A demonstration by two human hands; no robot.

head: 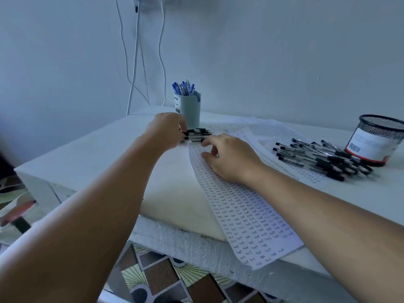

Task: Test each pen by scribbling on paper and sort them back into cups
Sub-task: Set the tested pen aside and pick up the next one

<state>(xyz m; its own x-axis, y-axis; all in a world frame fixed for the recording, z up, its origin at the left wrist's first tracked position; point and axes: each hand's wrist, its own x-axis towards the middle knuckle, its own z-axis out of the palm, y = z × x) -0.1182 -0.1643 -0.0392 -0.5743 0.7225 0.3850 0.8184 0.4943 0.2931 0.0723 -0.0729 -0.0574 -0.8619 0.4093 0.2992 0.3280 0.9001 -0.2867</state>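
A person leans both bare arms over a white counter (91, 154), working beside a grey cup (189, 110) that stands near the far edge with blue pens (183, 88) upright inside it. Just in front of that cup lies a small bundle of black pens (197, 134); the left hand (167, 130) reaches onto its near end, fingers curled around the pens, a ring on one finger. To the right of the bundle, the right hand (229, 156) rests on a long sheet of paper (247, 213) covered in rows of small scribbles, its fingers loosely bent and holding nothing. Well to the right of the grey cup, a larger heap of black pens (321, 159) lies on more scribbled sheets, next to a black mesh cup (377, 138). White cables (135, 62) hang down the wall behind the grey cup.
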